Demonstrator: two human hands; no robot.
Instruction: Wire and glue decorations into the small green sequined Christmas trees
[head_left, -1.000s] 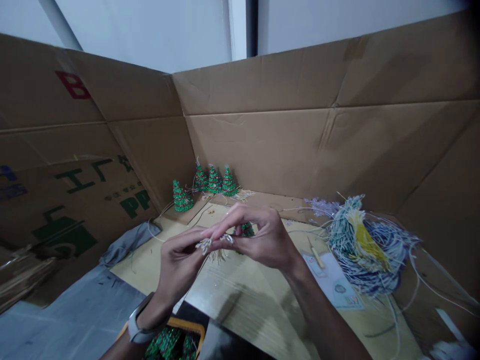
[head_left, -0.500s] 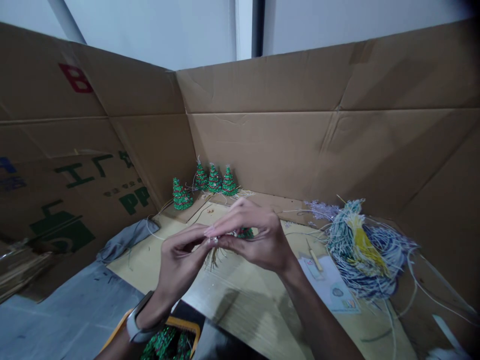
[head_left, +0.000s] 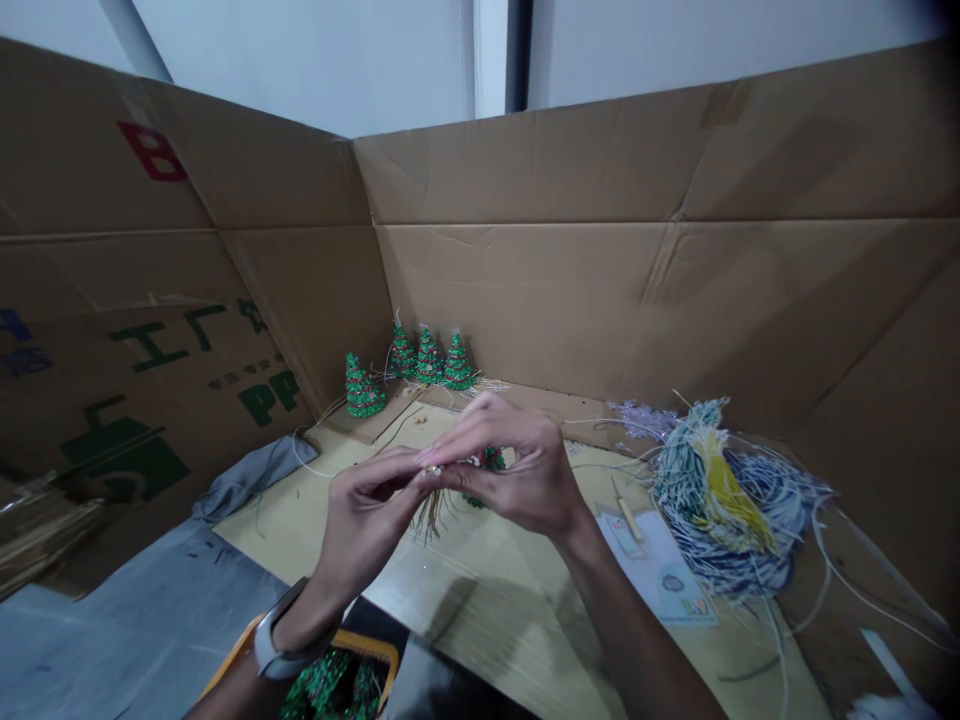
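My left hand (head_left: 367, 520) and my right hand (head_left: 506, 465) meet in the middle of the view, fingertips pinched together. Between them is a small green beaded tree (head_left: 491, 462), mostly hidden by my right fingers. Thin pale wire ends (head_left: 431, 515) hang down from it below my left fingertips. Both hands are closed on the piece. A watch (head_left: 274, 645) sits on my left wrist.
Several finished green beaded trees (head_left: 427, 360) stand in the far corner of the cardboard enclosure (head_left: 600, 290). A big tangle of white, blue and yellow cords (head_left: 727, 500) lies at the right. An orange-rimmed bin of green pieces (head_left: 337, 685) is at the bottom. A grey cloth (head_left: 247, 475) lies left.
My hands have drawn closer together and the silvery bit between my fingertips is now covered. The view has shifted slightly left.
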